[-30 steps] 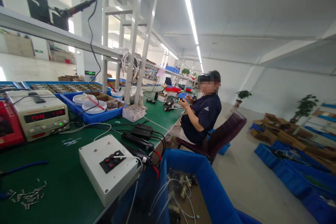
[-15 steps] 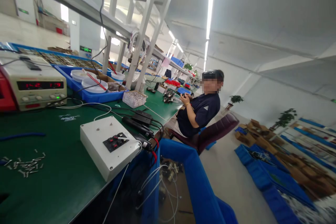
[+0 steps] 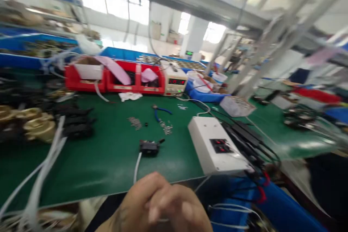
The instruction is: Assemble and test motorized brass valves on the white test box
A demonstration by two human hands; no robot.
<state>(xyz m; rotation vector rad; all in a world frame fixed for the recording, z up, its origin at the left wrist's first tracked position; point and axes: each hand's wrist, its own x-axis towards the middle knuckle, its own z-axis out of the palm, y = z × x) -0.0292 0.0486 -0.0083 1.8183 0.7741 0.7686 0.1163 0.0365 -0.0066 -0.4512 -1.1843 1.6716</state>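
Observation:
At the bottom edge of the view, my left hand [image 3: 141, 201] and my right hand [image 3: 187, 206] are pressed together in front of the bench edge. Their fingers are curled and blurred, and whatever lies between them, if anything, is hidden. Just beyond them, on the green bench top [image 3: 108, 166], lies a small black part [image 3: 149, 147] with a white cable running toward me. Farther back are blue-handled pliers [image 3: 160, 110], a pile of screws [image 3: 134, 122] and another heap of small metal pieces [image 3: 167, 127].
A white box with red switches [image 3: 212, 141] stands at right, beside black adapters. Red bins [image 3: 122, 79] and a power supply [image 3: 174, 81] line the back. Black and beige parts [image 3: 40, 127] with white cables crowd the left. A blue crate [image 3: 285, 203] sits below at right.
My view has swung left and down from a seated co-worker to the bench in front of me. Both my hands have come into view at the bottom.

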